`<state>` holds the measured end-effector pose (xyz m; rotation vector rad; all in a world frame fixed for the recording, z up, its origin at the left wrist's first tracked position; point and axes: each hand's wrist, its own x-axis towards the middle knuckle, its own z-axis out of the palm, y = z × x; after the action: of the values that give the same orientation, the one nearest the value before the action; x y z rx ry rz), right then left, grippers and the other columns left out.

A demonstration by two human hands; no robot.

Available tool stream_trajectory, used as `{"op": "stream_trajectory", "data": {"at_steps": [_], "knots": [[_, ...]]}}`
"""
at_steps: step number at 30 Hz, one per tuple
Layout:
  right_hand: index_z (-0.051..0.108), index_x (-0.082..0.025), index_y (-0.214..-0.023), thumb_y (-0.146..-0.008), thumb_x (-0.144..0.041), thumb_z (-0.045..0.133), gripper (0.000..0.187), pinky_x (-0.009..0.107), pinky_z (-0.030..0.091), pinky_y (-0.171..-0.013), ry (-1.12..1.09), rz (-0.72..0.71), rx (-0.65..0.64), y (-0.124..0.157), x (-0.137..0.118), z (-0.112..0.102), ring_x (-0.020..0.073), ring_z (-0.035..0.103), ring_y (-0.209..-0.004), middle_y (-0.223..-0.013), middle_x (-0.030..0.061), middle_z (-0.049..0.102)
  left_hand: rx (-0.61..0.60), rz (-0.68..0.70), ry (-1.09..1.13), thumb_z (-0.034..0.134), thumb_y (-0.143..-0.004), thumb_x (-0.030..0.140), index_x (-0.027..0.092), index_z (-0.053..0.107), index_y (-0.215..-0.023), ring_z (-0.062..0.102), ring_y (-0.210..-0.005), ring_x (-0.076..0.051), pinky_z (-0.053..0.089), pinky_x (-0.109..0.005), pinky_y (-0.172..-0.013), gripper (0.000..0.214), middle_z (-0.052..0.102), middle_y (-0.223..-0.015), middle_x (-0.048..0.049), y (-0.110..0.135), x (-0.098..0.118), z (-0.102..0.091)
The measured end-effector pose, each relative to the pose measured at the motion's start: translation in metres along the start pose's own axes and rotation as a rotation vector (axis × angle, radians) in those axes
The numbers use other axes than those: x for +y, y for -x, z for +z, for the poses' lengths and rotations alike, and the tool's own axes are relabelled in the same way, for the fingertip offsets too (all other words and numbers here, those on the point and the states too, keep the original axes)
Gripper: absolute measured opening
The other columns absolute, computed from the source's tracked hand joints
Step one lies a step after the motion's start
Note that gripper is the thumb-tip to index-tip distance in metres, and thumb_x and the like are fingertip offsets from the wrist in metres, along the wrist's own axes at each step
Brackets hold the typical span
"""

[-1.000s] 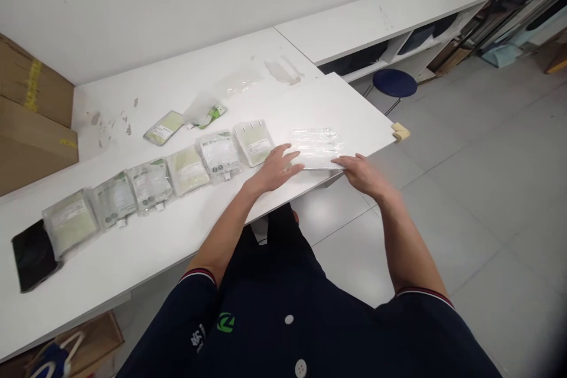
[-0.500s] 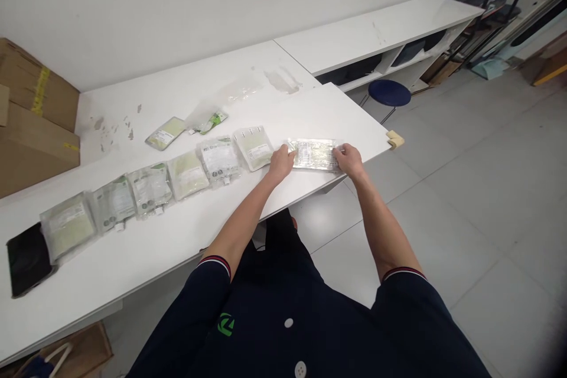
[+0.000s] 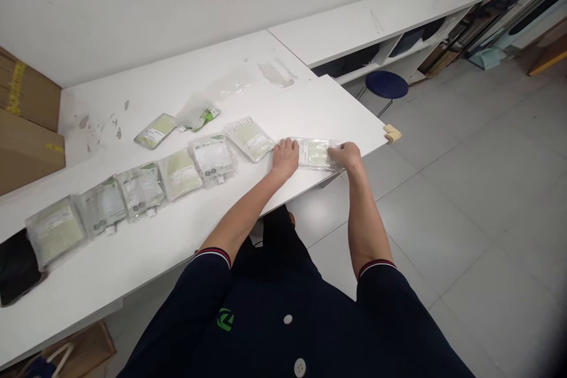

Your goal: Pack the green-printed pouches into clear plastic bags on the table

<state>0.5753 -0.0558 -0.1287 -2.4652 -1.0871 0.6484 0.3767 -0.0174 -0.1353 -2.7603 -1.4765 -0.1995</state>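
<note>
A clear plastic pouch [image 3: 315, 153] with pale green contents lies on the white table [image 3: 310, 106] near its right front edge. My left hand [image 3: 286, 156] is closed on the pouch's left end. My right hand [image 3: 346, 155] is closed on its right end. The pouch sits at the right end of a row of several similar pouches [image 3: 177, 174] that runs left along the table.
Two more pouches [image 3: 155, 130] and a green-marked clear bag [image 3: 197, 115] lie behind the row. A black flat object [image 3: 15, 266] sits at the far left. Cardboard boxes [image 3: 26, 124] stand at the back left. A foam guard [image 3: 392, 133] covers the table corner. A blue stool [image 3: 385, 84] stands beyond.
My hands went from lying flat and spread by the pouch to gripping its two ends. The pouch now lies in line with the row.
</note>
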Motion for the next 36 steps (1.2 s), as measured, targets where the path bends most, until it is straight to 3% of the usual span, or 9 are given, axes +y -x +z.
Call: {"op": "stream_trajectory", "data": {"at_steps": [8, 13, 16, 20, 24, 26, 29, 33, 36], "knots": [[0.039, -0.022, -0.065, -0.071, -0.021, 0.061, 0.023, 0.026, 0.034, -0.057, -0.21, -0.348, 0.075, 0.015, -0.004, 0.003, 0.0122, 0.04, -0.061, -0.063, -0.003, 0.044, 0.053, 0.084, 0.175, 0.041, -0.094, 0.02, 0.011, 0.059, -0.116, 0.046, -0.12, -0.03, 0.036, -0.043, -0.098, 0.03, 0.058, -0.119, -0.0181, 0.011, -0.015, -0.013], [0.045, -0.021, -0.069, -0.075, -0.034, 0.065, 0.024, 0.024, 0.035, -0.058, -0.56, -0.638, -0.206, 0.031, -0.021, 0.007, 0.0101, 0.037, -0.059, -0.062, -0.0059, 0.041, -0.058, 0.149, 0.644, 0.067, -0.078, 0.055, 0.02, 0.057, -0.121, 0.052, -0.115, -0.03, 0.042, -0.039, -0.092, 0.056, 0.061, -0.12, -0.0106, -0.012, -0.037, -0.033], [0.055, -0.022, -0.08, -0.074, -0.04, 0.07, 0.024, 0.027, 0.041, -0.061, -0.685, -0.636, -0.24, 0.034, -0.028, 0.008, 0.0112, 0.046, -0.061, -0.067, -0.0042, 0.051, -0.222, 0.107, 0.922, 0.073, -0.071, 0.056, 0.018, 0.063, -0.082, 0.059, -0.081, -0.022, 0.043, -0.03, -0.068, 0.04, 0.061, -0.078, -0.0037, -0.016, -0.046, -0.039], [0.054, -0.026, -0.119, -0.079, -0.047, 0.066, 0.047, 0.034, 0.051, -0.071, -0.808, -0.464, -0.061, 0.046, -0.024, 0.015, 0.0165, 0.059, -0.074, -0.088, 0.0028, 0.064, -0.122, -0.096, 1.206, 0.077, -0.069, 0.052, 0.019, 0.046, -0.057, 0.045, -0.056, -0.011, 0.033, -0.025, -0.054, 0.046, 0.039, -0.055, 0.0034, -0.004, -0.056, -0.031], [0.043, -0.031, -0.138, -0.081, -0.048, 0.063, 0.063, 0.038, 0.054, -0.077, -0.905, -0.44, -0.101, 0.071, -0.021, 0.036, 0.018, 0.063, -0.081, -0.096, 0.0035, 0.066, 0.008, -0.232, 1.372, 0.075, -0.071, 0.05, 0.018, 0.057, -0.074, 0.055, -0.066, -0.014, 0.043, -0.026, -0.061, 0.037, 0.056, -0.068, 0.0012, 0.013, -0.062, -0.018], [0.053, -0.031, -0.13, -0.081, -0.046, 0.063, 0.053, 0.039, 0.054, -0.081, -0.941, -0.482, -0.093, 0.079, -0.025, 0.049, 0.0181, 0.062, -0.085, -0.097, 0.0027, 0.067, 0.061, -0.217, 1.401, 0.073, -0.074, 0.048, 0.019, 0.062, -0.101, 0.062, -0.083, -0.018, 0.049, -0.03, -0.075, 0.041, 0.067, -0.093, -0.0037, 0.021, -0.062, -0.018], [0.068, -0.026, -0.109, -0.079, -0.042, 0.064, 0.034, 0.041, 0.053, -0.086, -0.958, -0.473, -0.043, 0.081, -0.033, 0.06, 0.0191, 0.062, -0.089, -0.099, 0.0036, 0.067, 0.129, -0.096, 1.348, 0.067, -0.079, 0.042, 0.026, 0.048, -0.136, 0.057, -0.117, -0.023, 0.043, -0.038, -0.1, 0.062, 0.057, -0.135, -0.0073, 0.031, -0.065, -0.026], [0.064, -0.024, -0.122, -0.076, -0.039, 0.067, 0.049, 0.043, 0.052, -0.089, -0.922, -0.502, -0.157, 0.078, -0.04, 0.052, 0.0221, 0.062, -0.099, -0.109, 0.0059, 0.067, 0.044, 0.099, 1.246, 0.059, -0.085, 0.039, 0.028, 0.052, -0.138, 0.043, -0.136, -0.024, 0.034, -0.038, -0.112, 0.054, 0.049, -0.146, -0.0035, 0.041, -0.075, -0.042], [0.059, -0.022, -0.129, -0.073, -0.039, 0.071, 0.06, 0.042, 0.052, -0.087, -0.829, -0.55, -0.236, 0.08, -0.047, 0.037, 0.0237, 0.062, -0.101, -0.113, 0.0075, 0.067, 0.012, 0.091, 1.171, 0.059, -0.084, 0.036, 0.024, 0.058, -0.133, 0.048, -0.132, -0.025, 0.037, -0.037, -0.109, 0.05, 0.055, -0.141, -0.0054, 0.043, -0.083, -0.05]]}}
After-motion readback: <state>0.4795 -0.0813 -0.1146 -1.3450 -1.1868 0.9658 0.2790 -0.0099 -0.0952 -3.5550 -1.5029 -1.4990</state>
